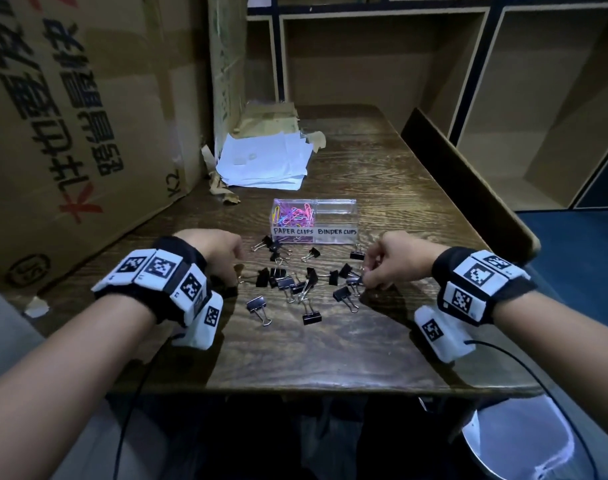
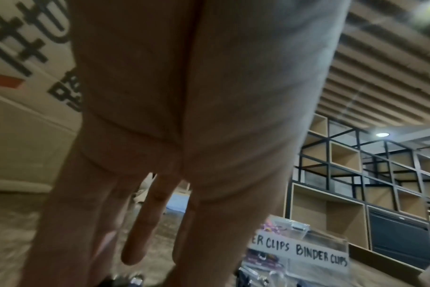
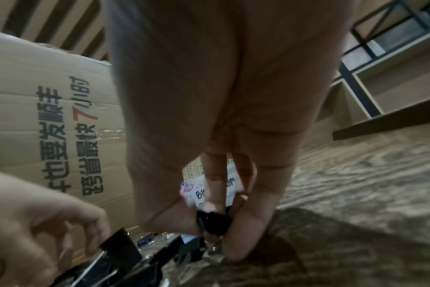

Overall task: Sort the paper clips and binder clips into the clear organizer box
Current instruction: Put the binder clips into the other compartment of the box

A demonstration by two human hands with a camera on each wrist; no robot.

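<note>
The clear organizer box [image 1: 335, 216] stands mid-table; its left compartment holds coloured paper clips [image 1: 293, 214], and the right one, labelled BINDER CLIPS [image 2: 322, 256], looks empty. Several black binder clips [image 1: 295, 282] lie scattered in front of it. At the pile's right edge my right hand [image 1: 363, 277] pinches one binder clip [image 3: 215, 223] between thumb and fingers, low over the table. My left hand [image 1: 235, 275] reaches down at the pile's left edge, its fingers [image 2: 140, 233] fairly straight, tips by a clip [image 3: 120, 246]. Whether they grip it is hidden.
A large printed cardboard box [image 1: 70, 133] walls off the left side. A stack of white papers [image 1: 264, 161] lies behind the organizer. A dark raised board [image 1: 462, 181] lines the table's right edge, with shelves [image 1: 538, 98] beyond. A metal stool seat [image 1: 517, 441] sits lower right.
</note>
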